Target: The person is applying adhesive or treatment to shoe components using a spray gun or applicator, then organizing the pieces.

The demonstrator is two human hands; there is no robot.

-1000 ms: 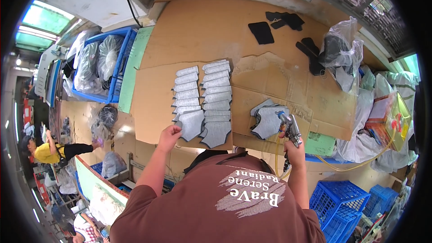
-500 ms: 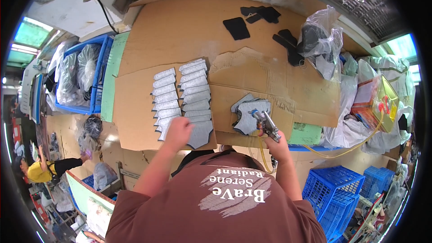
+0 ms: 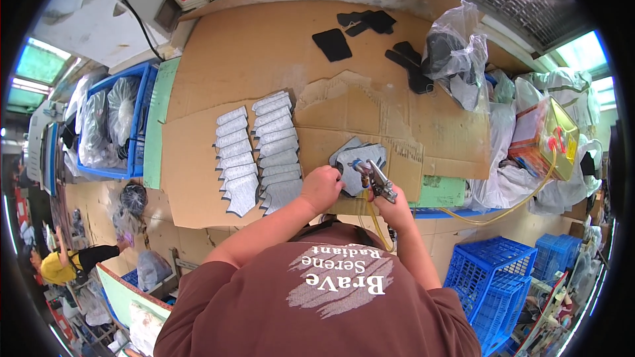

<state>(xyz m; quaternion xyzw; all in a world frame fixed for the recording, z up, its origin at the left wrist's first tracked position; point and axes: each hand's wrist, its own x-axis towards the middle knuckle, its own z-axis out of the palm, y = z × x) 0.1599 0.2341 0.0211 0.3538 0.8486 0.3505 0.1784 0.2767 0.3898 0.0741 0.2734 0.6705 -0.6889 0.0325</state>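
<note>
My right hand is wrapped round a metal spray gun, its nozzle end over a small stack of grey fabric pieces at the table's near edge. At the left side of that stack, my left hand is closed, its fingertips pinching the edge of a grey piece; the hand hides part of that edge. Two overlapping columns of similar grey, dark-edged pieces, the left column and the right column, lie to the left. A yellow hose leads to a metal tin on the right.
Cardboard covers the table. Black pieces and a clear plastic bag lie at the far side. A blue crate with bagged items stands left; blue crates are stacked at the lower right. A person in yellow is far left.
My left hand has moved right, from the columns of grey pieces to the small stack. The spray gun stays in my right hand above the stack. The whole view has shifted slightly.
</note>
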